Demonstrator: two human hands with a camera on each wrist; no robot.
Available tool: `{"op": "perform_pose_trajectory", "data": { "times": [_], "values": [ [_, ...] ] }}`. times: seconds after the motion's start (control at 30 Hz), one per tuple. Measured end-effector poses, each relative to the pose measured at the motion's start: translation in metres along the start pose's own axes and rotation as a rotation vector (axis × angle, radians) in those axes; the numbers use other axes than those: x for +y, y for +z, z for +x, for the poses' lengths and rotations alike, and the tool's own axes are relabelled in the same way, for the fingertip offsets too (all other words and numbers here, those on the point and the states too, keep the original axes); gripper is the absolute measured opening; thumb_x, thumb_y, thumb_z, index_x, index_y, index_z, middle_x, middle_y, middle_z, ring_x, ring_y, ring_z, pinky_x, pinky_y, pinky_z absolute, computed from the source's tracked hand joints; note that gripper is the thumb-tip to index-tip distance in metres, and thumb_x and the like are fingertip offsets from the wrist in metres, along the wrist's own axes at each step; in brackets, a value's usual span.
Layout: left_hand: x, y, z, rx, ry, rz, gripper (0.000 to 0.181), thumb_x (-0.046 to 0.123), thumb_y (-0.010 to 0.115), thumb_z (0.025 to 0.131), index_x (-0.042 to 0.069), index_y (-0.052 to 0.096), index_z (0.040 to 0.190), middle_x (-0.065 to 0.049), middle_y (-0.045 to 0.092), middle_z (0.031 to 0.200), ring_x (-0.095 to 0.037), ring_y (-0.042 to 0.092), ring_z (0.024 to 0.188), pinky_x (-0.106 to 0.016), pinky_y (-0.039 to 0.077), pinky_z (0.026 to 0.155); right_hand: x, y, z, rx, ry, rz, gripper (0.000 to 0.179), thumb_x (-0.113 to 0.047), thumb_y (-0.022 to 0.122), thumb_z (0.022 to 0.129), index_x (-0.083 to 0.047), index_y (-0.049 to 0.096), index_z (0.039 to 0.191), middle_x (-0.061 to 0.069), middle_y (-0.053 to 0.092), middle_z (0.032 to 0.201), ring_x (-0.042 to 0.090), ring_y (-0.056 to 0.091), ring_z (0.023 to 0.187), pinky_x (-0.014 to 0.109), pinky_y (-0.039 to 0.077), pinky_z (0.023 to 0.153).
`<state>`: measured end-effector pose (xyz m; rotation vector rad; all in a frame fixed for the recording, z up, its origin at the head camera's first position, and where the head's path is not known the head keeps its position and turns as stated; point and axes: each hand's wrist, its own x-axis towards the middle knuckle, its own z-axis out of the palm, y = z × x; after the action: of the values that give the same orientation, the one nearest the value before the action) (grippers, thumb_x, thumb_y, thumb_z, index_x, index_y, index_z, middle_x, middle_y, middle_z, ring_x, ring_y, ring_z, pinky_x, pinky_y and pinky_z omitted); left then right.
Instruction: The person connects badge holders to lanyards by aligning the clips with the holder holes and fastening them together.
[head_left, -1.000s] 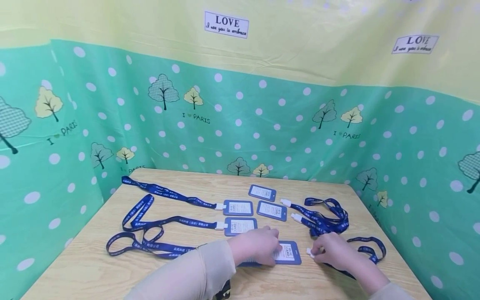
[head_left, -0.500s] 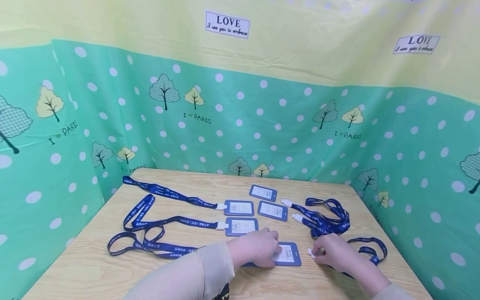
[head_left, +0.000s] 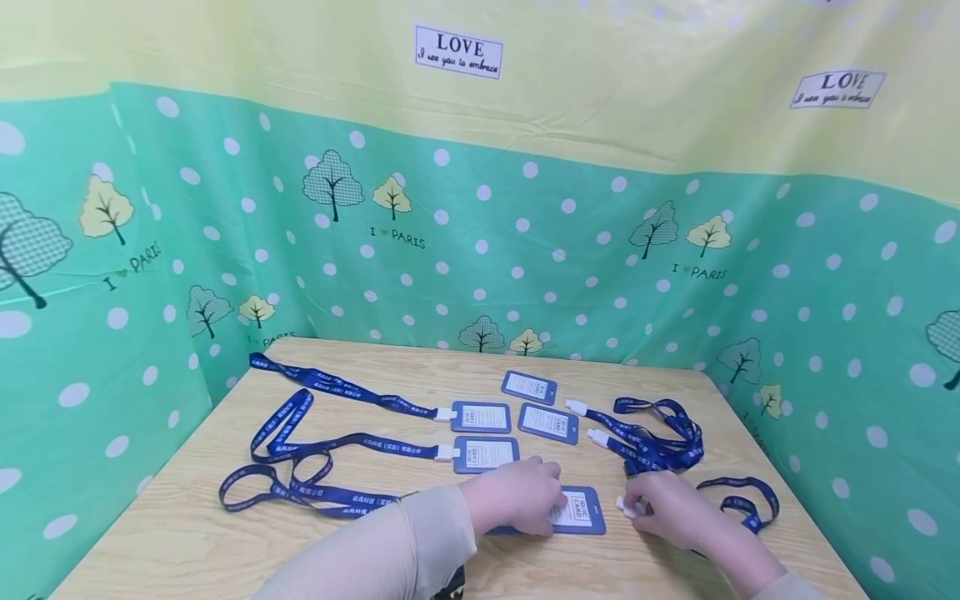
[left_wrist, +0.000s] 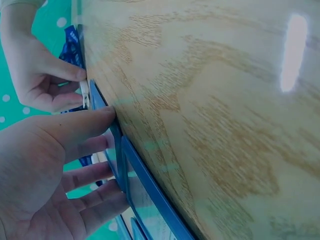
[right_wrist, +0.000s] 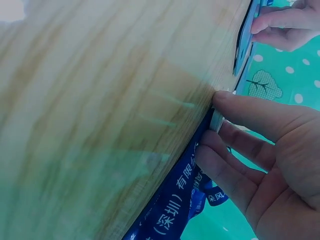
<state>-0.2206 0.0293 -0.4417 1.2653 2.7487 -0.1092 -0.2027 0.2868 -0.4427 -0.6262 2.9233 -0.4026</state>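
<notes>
Head view: on the table (head_left: 570,568), a person's left hand (head_left: 517,497) grips a flat-lying badge (head_left: 579,510) across its width, while the right hand (head_left: 671,508) pinches a white clip (head_left: 628,507), just apart from the badge's end. Beyond them I see two loose badges (head_left: 549,423), with two lanyards (head_left: 660,457) near their right. Two clipped badges (head_left: 480,417) lie farther left; another lanyard (head_left: 352,498) runs toward the sleeve (head_left: 375,546).

Left wrist view: the thumb sits on the badge's near edge, fingers along its other side; a second badge (left_wrist: 157,212) lies just beside it.

Right wrist view: thumb and fingers hold the clip, its blue strap (right_wrist: 172,200) trailing along the table.
</notes>
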Motion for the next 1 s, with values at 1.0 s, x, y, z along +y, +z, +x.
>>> {"op": "perform_pose_trajectory", "data": {
  "times": [1.0],
  "values": [
    [-0.0027,0.0044,0.0024,0.005,-0.008,-0.026,0.046,0.046,0.083,0.081,0.039,0.072,0.125,0.009,0.059,0.114,-0.011,0.053,0.095,-0.025,0.051,0.082,0.0018,-0.0023,-0.0027,0.022,-0.179,-0.052,0.026,-0.001,0.086,0.075,-0.021,0.081,0.091,-0.010,0.074,0.091,0.014,0.070,0.088,0.035,0.061,0.073]
  ]
}}
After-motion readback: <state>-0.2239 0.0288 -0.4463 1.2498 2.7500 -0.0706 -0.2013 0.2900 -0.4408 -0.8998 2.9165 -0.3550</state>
